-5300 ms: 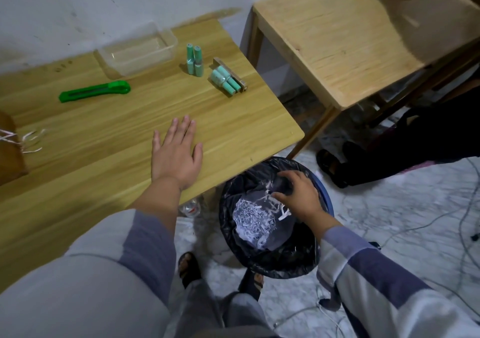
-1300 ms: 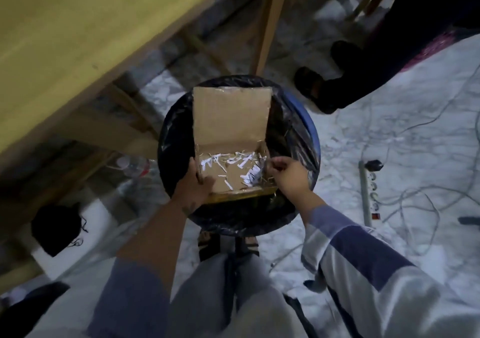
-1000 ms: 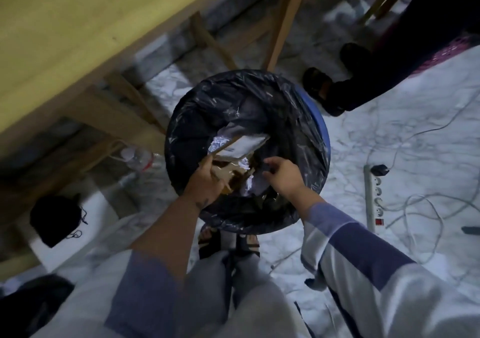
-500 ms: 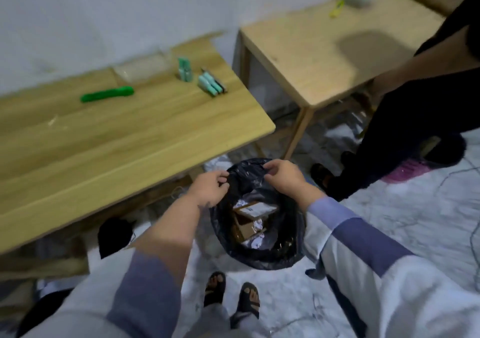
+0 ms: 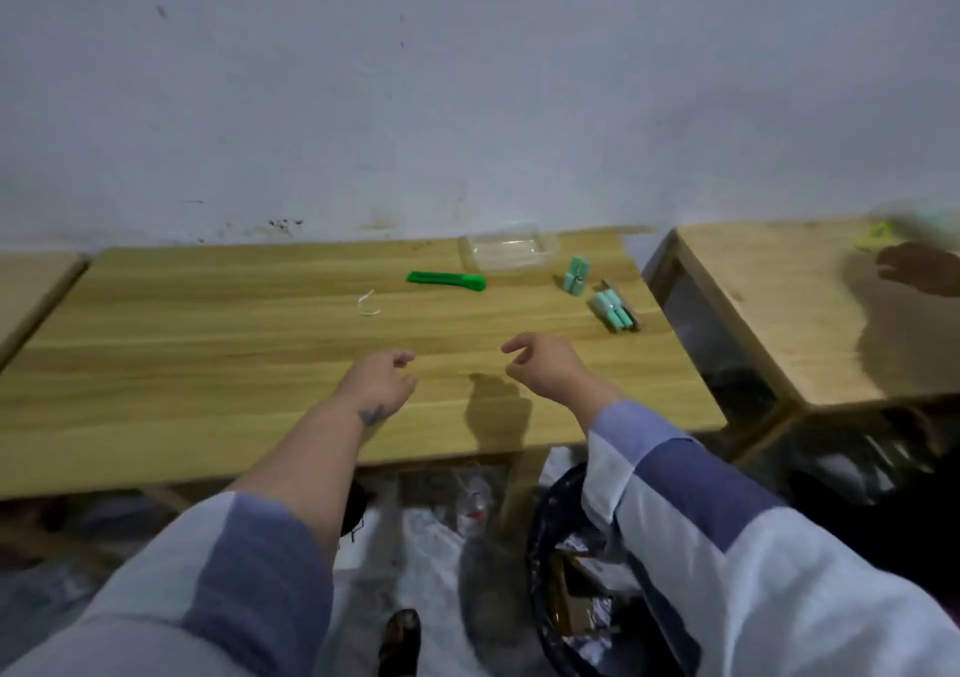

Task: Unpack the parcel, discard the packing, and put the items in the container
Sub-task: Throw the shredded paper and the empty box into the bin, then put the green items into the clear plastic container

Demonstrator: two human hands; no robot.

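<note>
The fingers [image 5: 402, 359] of the left hand [image 5: 378, 382] hang loosely curled and hold nothing; the right hand [image 5: 545, 367] does the same, its thumb and forefinger stretched a little toward the left. Both hands hover over the near part of the wooden table [image 5: 208, 364], apart from each other and touching nothing that can be made out.

Beyond them a white paper shred [image 5: 368, 305] lies on the wood. Farther back a green box cutter [image 5: 445, 281] lies flat, and behind it the clear plastic container [image 5: 509, 251] stands at the wall, faint and hard to read. Right of it lie two clusters of mint-green tubes: one bundle [image 5: 576, 276] just beside the container, the other tubes [image 5: 613, 311] near the table's right edge; their count is blurred.

Below the table edge the black-lined bin [image 5: 545, 572] is half hidden by the right sleeve [image 5: 727, 546]; cardboard packing [image 5: 571, 603] shows inside. At the far right a second table [image 5: 769, 312] carries a blurred dark hand.
</note>
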